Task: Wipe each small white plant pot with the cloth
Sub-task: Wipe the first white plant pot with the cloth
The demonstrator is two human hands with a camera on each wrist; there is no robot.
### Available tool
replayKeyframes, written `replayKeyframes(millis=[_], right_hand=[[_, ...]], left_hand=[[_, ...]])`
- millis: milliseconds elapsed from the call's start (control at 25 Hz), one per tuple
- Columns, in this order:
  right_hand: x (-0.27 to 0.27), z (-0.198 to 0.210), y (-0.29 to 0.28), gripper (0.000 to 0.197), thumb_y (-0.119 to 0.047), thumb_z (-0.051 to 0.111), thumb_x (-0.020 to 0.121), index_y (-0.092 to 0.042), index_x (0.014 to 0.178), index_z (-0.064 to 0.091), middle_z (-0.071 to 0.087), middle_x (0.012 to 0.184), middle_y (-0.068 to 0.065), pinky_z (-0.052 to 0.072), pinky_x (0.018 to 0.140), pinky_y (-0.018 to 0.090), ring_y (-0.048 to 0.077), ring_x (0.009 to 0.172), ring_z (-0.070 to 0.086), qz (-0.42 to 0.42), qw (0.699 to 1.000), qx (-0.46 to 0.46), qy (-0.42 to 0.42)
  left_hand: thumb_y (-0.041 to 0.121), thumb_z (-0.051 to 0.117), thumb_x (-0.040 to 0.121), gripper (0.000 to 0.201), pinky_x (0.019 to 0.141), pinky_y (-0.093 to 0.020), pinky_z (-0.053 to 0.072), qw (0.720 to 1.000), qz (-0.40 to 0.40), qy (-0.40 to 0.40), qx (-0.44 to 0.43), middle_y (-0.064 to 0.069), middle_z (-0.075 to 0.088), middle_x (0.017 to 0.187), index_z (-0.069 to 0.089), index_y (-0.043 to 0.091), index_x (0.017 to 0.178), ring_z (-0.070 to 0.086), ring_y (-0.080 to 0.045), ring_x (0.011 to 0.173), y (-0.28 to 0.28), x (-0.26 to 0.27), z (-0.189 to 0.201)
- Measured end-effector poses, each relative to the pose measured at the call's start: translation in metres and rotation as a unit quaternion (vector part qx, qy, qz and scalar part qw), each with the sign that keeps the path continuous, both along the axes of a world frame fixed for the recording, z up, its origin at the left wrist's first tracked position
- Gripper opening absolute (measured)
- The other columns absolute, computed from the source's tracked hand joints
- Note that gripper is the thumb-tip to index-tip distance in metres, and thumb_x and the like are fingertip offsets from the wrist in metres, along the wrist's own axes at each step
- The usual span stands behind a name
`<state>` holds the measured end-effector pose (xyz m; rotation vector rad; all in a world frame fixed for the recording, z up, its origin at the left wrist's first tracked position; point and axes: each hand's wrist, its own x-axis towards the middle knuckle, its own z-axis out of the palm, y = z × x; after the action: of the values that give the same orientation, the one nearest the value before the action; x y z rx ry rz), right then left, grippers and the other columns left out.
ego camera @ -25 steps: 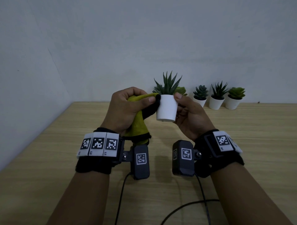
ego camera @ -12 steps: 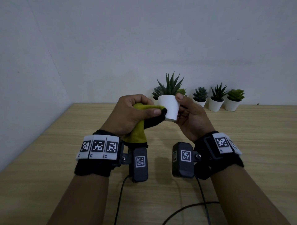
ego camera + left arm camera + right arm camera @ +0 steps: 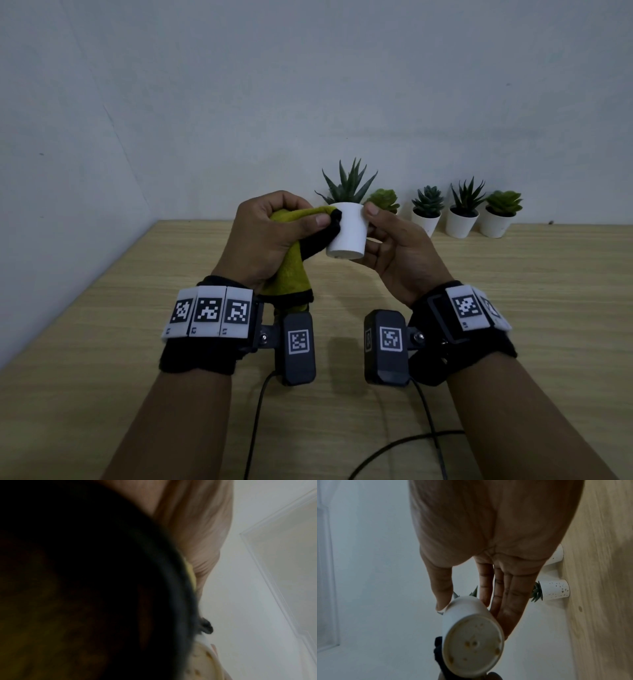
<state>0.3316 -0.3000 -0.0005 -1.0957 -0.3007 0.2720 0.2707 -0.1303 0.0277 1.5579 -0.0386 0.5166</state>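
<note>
A small white pot point(image 3: 347, 229) with a spiky green plant point(image 3: 347, 185) is held above the table, its base tipped toward me. My right hand point(image 3: 373, 226) pinches it, thumb on the rim and fingers point(image 3: 505, 595) along the far side. My left hand point(image 3: 301, 219) grips a yellow-green cloth point(image 3: 291, 270) with a black edge and presses it against the pot's upper left side. The right wrist view shows the pot's round base point(image 3: 472, 639) with the dark cloth edge point(image 3: 439, 649) beside it. The dark cloth point(image 3: 85, 588) fills most of the left wrist view.
More white pots with plants stand in a row along the back wall: one point(image 3: 383, 200) half hidden behind the held pot, then others point(image 3: 426, 222), point(image 3: 460, 222), point(image 3: 495, 224) to the right. The wooden table point(image 3: 513, 291) meets a wall on the left. Cables point(image 3: 411, 442) trail near me.
The cloth in my left hand has slid from the pot's lower left side up toward its rim. The pot has shifted slightly left and still sits in my right hand.
</note>
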Motion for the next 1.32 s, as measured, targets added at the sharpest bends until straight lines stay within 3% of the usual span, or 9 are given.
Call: replayKeyframes(millis=[200, 280, 400, 520, 680, 840, 1000, 1200, 1320], right_hand=[[-0.002, 0.000, 0.004, 0.039, -0.024, 0.077, 0.068, -0.001, 0.094, 0.060, 0.073, 0.088, 0.010, 0.059, 0.074, 0.039, 0.026, 0.081, 0.070, 0.010, 1.000, -0.016, -0.021], [-0.002, 0.001, 0.003, 0.044, -0.024, 0.074, 0.066, 0.000, 0.101, 0.061, 0.074, 0.086, 0.009, 0.059, 0.071, 0.035, 0.024, 0.079, 0.070, 0.000, 1.000, 0.002, -0.016], [-0.001, 0.004, 0.000, 0.054, -0.023, 0.071, 0.070, 0.006, 0.114, 0.060, 0.073, 0.092, 0.014, 0.059, 0.073, 0.035, 0.025, 0.082, 0.070, -0.002, 1.000, 0.012, -0.007], [-0.001, 0.005, -0.004, 0.040, -0.020, 0.070, 0.075, 0.005, 0.106, 0.065, 0.072, 0.093, 0.016, 0.059, 0.070, 0.033, 0.025, 0.082, 0.070, 0.019, 1.000, 0.006, -0.015], [0.001, 0.005, -0.004, 0.039, -0.024, 0.070, 0.077, 0.000, 0.107, 0.065, 0.072, 0.101, 0.019, 0.057, 0.079, 0.035, 0.027, 0.091, 0.069, 0.012, 1.000, 0.014, -0.013], [0.001, 0.004, -0.003, 0.063, -0.027, 0.072, 0.069, 0.007, 0.121, 0.059, 0.064, 0.121, 0.024, 0.055, 0.086, 0.045, 0.032, 0.101, 0.066, 0.034, 0.999, 0.020, 0.012], [0.003, 0.004, -0.006, 0.053, -0.023, 0.066, 0.074, 0.007, 0.117, 0.060, 0.060, 0.125, 0.030, 0.054, 0.089, 0.048, 0.035, 0.103, 0.065, 0.024, 0.999, 0.036, 0.020], [0.002, 0.006, -0.004, 0.072, -0.029, 0.073, 0.063, 0.010, 0.122, 0.056, 0.061, 0.125, 0.029, 0.056, 0.085, 0.047, 0.035, 0.105, 0.065, 0.029, 0.999, 0.038, 0.019], [0.004, 0.005, -0.005, 0.065, -0.025, 0.068, 0.072, 0.011, 0.124, 0.054, 0.060, 0.124, 0.031, 0.057, 0.083, 0.044, 0.035, 0.103, 0.065, 0.022, 0.998, 0.053, 0.019]], left_hand=[[-0.002, 0.078, 0.071, 0.015, 0.055, -0.021, 0.053, 1.000, -0.015, 0.000, 0.018, 0.002, 0.068, 0.062, 0.065, 0.004, 0.075, 0.066, -0.008, 0.060, -0.001, -0.001, 0.001], [0.003, 0.081, 0.068, 0.016, 0.058, -0.020, 0.052, 0.996, -0.037, 0.015, 0.078, 0.001, 0.068, 0.067, 0.067, 0.008, 0.073, 0.064, -0.007, 0.062, 0.000, -0.001, 0.000], [0.006, 0.083, 0.067, 0.017, 0.060, -0.024, 0.054, 0.996, -0.030, 0.019, 0.080, -0.004, 0.068, 0.070, 0.067, 0.008, 0.073, 0.064, -0.011, 0.064, 0.000, 0.000, -0.002], [0.015, 0.083, 0.061, 0.022, 0.065, -0.034, 0.059, 1.000, -0.010, 0.001, -0.010, -0.010, 0.069, 0.073, 0.067, 0.007, 0.074, 0.067, -0.021, 0.069, 0.000, 0.001, -0.001], [0.017, 0.081, 0.060, 0.019, 0.062, -0.025, 0.053, 0.995, -0.054, 0.016, 0.078, 0.002, 0.068, 0.068, 0.067, 0.011, 0.071, 0.063, -0.011, 0.064, -0.004, -0.002, 0.000], [0.007, 0.078, 0.068, 0.015, 0.056, -0.023, 0.054, 0.999, -0.025, -0.008, -0.023, 0.001, 0.069, 0.063, 0.064, 0.006, 0.075, 0.065, -0.012, 0.060, -0.006, -0.002, 0.003], [0.017, 0.079, 0.059, 0.022, 0.058, -0.021, 0.053, 0.996, -0.071, 0.013, 0.061, 0.001, 0.068, 0.067, 0.065, 0.007, 0.073, 0.063, -0.010, 0.061, -0.006, -0.003, 0.003], [0.001, 0.075, 0.073, 0.013, 0.054, -0.021, 0.053, 0.998, -0.023, -0.005, -0.052, 0.001, 0.068, 0.061, 0.063, 0.003, 0.077, 0.065, -0.010, 0.057, -0.007, 0.000, 0.003], [0.015, 0.079, 0.061, 0.021, 0.058, -0.022, 0.053, 0.997, -0.062, 0.017, 0.046, 0.003, 0.068, 0.065, 0.066, 0.007, 0.074, 0.064, -0.010, 0.061, -0.006, -0.001, 0.003]])
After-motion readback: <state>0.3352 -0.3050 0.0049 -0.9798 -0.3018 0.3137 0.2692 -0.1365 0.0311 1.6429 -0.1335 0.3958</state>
